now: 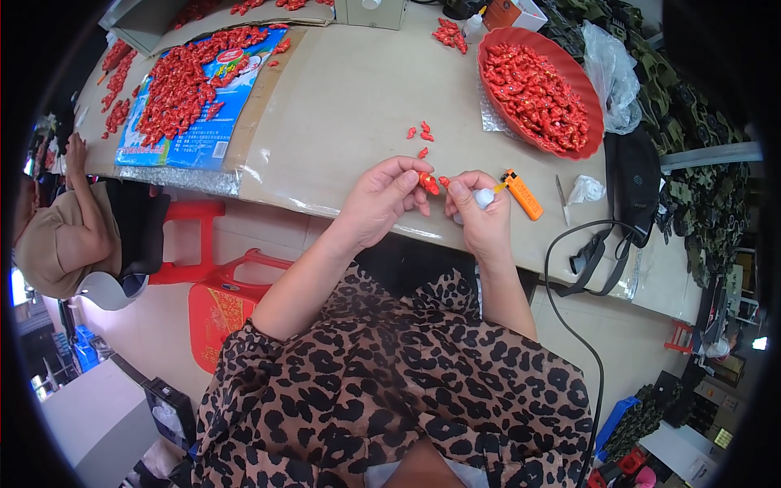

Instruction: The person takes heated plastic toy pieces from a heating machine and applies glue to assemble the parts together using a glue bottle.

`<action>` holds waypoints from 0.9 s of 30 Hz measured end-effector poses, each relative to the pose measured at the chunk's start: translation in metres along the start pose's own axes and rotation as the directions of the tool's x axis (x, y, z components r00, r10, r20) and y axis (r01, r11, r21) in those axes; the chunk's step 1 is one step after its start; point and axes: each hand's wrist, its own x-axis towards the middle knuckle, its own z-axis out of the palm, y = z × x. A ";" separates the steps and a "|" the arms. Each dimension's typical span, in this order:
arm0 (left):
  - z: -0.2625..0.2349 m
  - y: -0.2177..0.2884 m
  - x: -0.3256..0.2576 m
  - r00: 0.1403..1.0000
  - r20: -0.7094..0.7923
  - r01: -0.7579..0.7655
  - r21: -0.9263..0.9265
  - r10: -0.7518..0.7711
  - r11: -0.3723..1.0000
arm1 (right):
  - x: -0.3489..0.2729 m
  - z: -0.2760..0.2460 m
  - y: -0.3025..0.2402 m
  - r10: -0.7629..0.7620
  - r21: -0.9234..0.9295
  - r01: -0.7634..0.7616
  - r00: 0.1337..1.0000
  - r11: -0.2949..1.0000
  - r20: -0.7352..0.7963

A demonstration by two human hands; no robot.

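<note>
My left hand point(376, 199) pinches a small glossy red figure-like piece point(428, 184) above the table's near edge. Close beside it, my right hand point(488, 228) has a smaller red piece point(444, 181) at its fingertips. That same hand is closed round a small white bottle point(484, 198) with a yellow tip, mostly hidden by the fingers. Just right of the hand lies an orange lighter point(525, 195). Several loose red pieces point(425, 132) rest on the table beyond my hands.
A red scalloped bowl point(595, 106) full of red pieces stands at the far right. More are heaped on a blue printed sheet point(183, 153) at left. A thin blade point(562, 198), crumpled tissue point(586, 189) and black bag point(633, 183) lie at right. Another person point(69, 236) sits at left.
</note>
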 end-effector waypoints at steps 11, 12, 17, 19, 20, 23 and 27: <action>0.000 -0.002 0.003 1.000 0.000 -0.001 0.030 0.001 1.000 | -0.001 -0.004 0.002 -0.018 -0.092 0.017 1.000 0.996 -0.003; 0.000 -0.002 0.003 1.000 -0.003 -0.002 0.039 0.002 0.999 | -0.001 -0.004 0.001 -0.018 -0.094 0.018 1.000 0.995 -0.001; 0.000 -0.002 0.003 1.000 -0.001 -0.002 0.043 0.002 0.999 | -0.001 -0.003 0.000 -0.044 -0.170 0.042 0.999 0.984 -0.007; 0.000 -0.001 0.003 1.000 -0.005 0.001 0.045 -0.001 0.999 | -0.001 -0.003 0.000 -0.050 -0.183 0.049 0.999 0.982 -0.005; 0.000 -0.001 0.004 1.000 -0.005 -0.001 0.048 0.001 0.999 | -0.001 -0.003 0.000 -0.046 -0.197 0.043 0.999 0.980 -0.011; 0.002 -0.001 0.004 1.000 -0.016 -0.001 0.058 0.002 0.998 | 0.000 -0.002 0.001 -0.051 -0.214 0.045 0.998 0.976 -0.021; 0.002 -0.001 0.004 1.000 -0.015 -0.009 0.075 0.010 0.997 | 0.000 -0.001 -0.001 -0.064 -0.278 0.052 0.997 0.959 -0.037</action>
